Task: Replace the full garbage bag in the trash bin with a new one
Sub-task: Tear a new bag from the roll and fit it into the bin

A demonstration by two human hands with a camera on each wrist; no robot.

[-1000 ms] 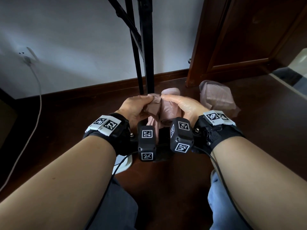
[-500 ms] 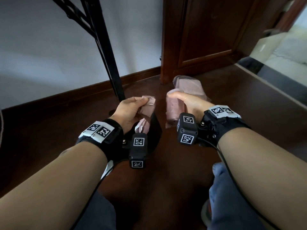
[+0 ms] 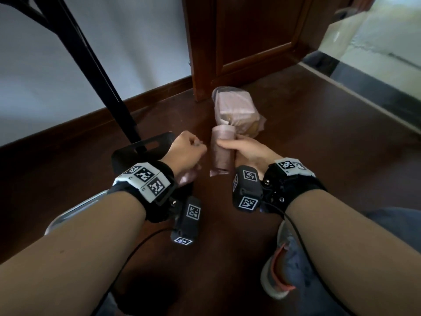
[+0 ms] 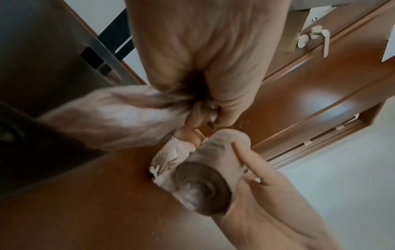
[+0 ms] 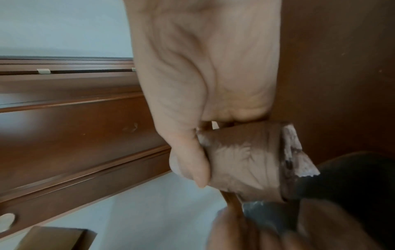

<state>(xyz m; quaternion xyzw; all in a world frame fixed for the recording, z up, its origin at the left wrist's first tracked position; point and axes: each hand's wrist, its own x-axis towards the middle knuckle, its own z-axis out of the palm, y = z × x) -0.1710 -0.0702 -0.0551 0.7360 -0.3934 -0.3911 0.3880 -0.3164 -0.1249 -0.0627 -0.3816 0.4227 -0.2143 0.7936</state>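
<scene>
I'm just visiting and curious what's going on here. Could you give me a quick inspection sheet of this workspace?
Surface: dark wooden floor.
Job's things: roll of bags; torn-off new bag; full garbage bag on the floor by the door; black trash bin.
Clutter: nothing seen.
Grippers: left hand grips the new bag; right hand holds the roll.
Cables: black wrist-camera cable.
Surroundings: brown door, white wall, black stand.

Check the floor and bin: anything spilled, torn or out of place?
Nothing stands out. The full bag sits tied on the floor by the door, nothing spilled. The right hand holds the roll; the left hand grips a new bag.
</scene>
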